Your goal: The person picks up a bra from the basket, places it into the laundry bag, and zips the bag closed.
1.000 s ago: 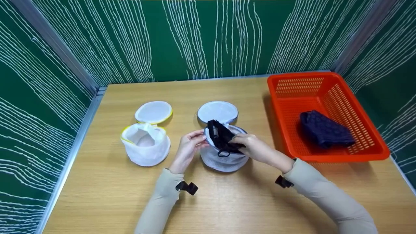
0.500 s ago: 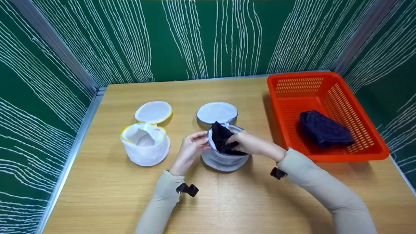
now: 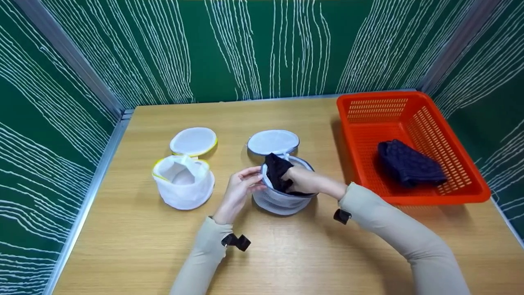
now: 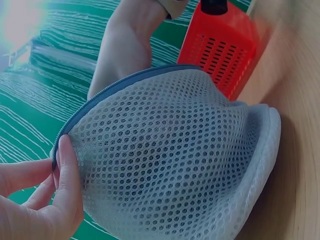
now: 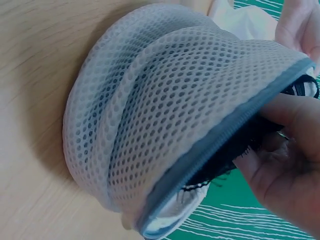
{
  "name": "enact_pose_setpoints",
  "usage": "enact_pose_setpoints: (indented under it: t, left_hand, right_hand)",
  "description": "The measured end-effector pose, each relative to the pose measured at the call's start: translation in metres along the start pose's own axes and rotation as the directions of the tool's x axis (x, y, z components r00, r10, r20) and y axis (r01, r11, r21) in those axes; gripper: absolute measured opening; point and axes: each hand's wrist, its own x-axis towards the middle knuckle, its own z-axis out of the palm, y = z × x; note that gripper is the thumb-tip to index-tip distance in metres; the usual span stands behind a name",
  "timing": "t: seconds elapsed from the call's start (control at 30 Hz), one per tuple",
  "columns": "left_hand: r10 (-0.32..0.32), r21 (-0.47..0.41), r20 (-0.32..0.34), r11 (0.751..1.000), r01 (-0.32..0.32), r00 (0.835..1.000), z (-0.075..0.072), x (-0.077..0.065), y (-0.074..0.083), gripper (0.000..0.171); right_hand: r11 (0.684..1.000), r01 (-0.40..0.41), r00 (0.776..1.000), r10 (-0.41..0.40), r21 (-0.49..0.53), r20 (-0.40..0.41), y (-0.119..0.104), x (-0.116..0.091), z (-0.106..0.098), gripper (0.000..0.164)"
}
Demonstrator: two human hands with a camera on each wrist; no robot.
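A round mesh laundry bag [image 3: 282,203] with a grey zip rim stands at the middle of the table, its lid [image 3: 273,142] folded back behind it. My left hand [image 3: 241,186] pinches the rim at the left between thumb and fingers, which shows closely in the left wrist view. Through the bag's mouth reaches my right hand [image 3: 305,179], its fingers partly hidden inside. In the right wrist view, its thumb and fingers hold a black lace garment [image 5: 220,162]. Part of that garment still stands up at the left of the opening in the head view.
A white laundry bag [image 3: 184,192] with yellow trim stands open at the left, its lid [image 3: 193,141] folded back. At the right, a red plastic basket [image 3: 356,155] holds a dark navy folded garment [image 3: 409,163]. Green walls enclose the table's sides and back.
My right hand has moved left and deeper into the bag, taking the black garment lower; its hanging loop has gone from sight at the front. My left hand keeps its grip on the rim.
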Motion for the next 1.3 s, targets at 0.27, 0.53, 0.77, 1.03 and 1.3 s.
enact_pose_setpoints:
  t: [0.27,0.53,0.77,1.03,1.3]
  left_hand:
    - [0.001,-0.075,0.007,0.997,-0.001,1.0,0.0,-0.002,0.0,0.024]
    - [-0.014,-0.13,0.019,0.991,0.016,1.0,0.001,-0.004,0.001,0.022]
    - [-0.019,-0.142,0.009,0.99,0.02,1.0,0.0,-0.006,0.002,0.023]
    - [-0.028,-0.112,-0.004,0.993,0.027,1.0,-0.003,-0.004,0.0,0.024]
    - [-0.027,-0.108,0.0,0.994,0.026,1.0,-0.003,-0.002,-0.003,0.024]
  right_hand:
    - [1.0,0.005,1.0,-0.005,-0.015,0.005,0.005,0.004,0.013,0.017]
    - [0.997,-0.017,0.997,0.011,0.074,0.079,0.01,0.005,0.02,0.024]
    - [0.994,-0.008,0.998,0.001,0.106,0.064,0.012,0.006,0.024,0.025]
    - [0.99,-0.057,0.993,0.043,0.13,0.108,0.007,0.003,0.017,0.015]
    - [0.95,-0.107,0.97,0.035,0.293,0.239,0.012,-0.002,-0.003,0.017]
